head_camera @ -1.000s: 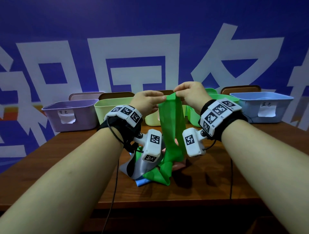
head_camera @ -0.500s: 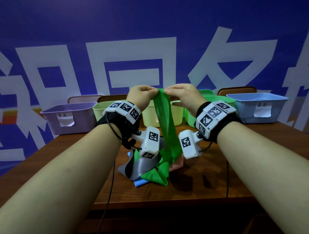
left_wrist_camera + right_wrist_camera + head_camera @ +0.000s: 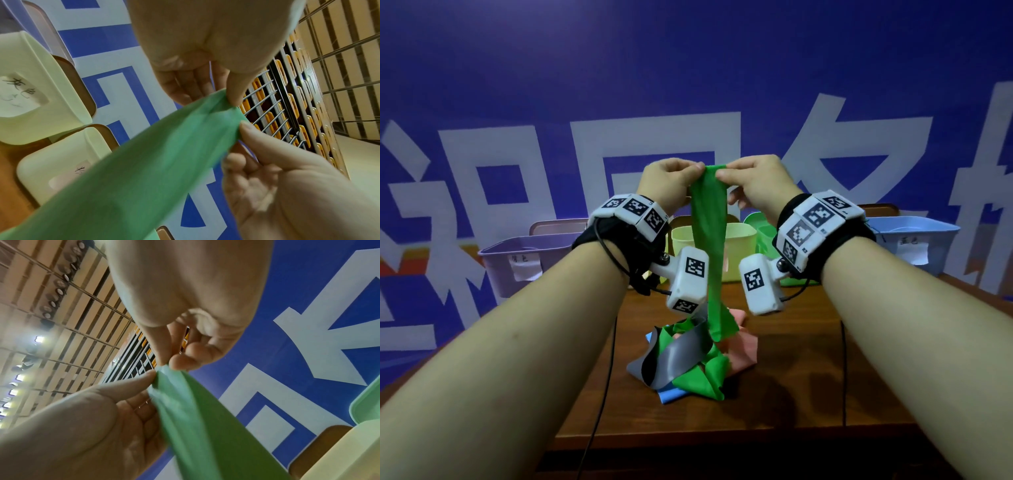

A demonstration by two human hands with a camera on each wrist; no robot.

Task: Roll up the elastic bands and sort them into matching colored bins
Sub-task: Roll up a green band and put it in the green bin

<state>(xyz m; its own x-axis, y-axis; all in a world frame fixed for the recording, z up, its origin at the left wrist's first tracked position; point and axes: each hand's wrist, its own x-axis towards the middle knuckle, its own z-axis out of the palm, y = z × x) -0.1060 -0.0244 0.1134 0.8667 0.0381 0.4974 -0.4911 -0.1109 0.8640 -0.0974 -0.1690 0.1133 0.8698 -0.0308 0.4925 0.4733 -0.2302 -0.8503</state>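
Note:
A long green elastic band (image 3: 710, 240) hangs straight down from both hands, raised above the table. My left hand (image 3: 700, 169) pinches its top edge on the left and my right hand (image 3: 722, 173) pinches it on the right, fingertips almost touching. In the left wrist view my left hand (image 3: 232, 100) comes in from above and my right hand (image 3: 242, 128) from below on the green band (image 3: 164, 154). The right wrist view shows the right hand (image 3: 168, 363) and the left hand (image 3: 152, 374) pinching the green band (image 3: 205, 410). Its lower end reaches a pile of bands.
The pile on the wooden table (image 3: 808, 377) holds a grey band (image 3: 681, 353), a pink band (image 3: 743, 346), a blue band (image 3: 669, 395) and crumpled green material (image 3: 702, 377). Behind stand a purple bin (image 3: 500, 260), a pale yellow bin (image 3: 739, 240), a green bin (image 3: 756, 222) and a blue bin (image 3: 914, 236).
Both hands have risen with the green band, drawing it taller and narrower out of the pile. The pinching fingertips have come closer together at its top edge.

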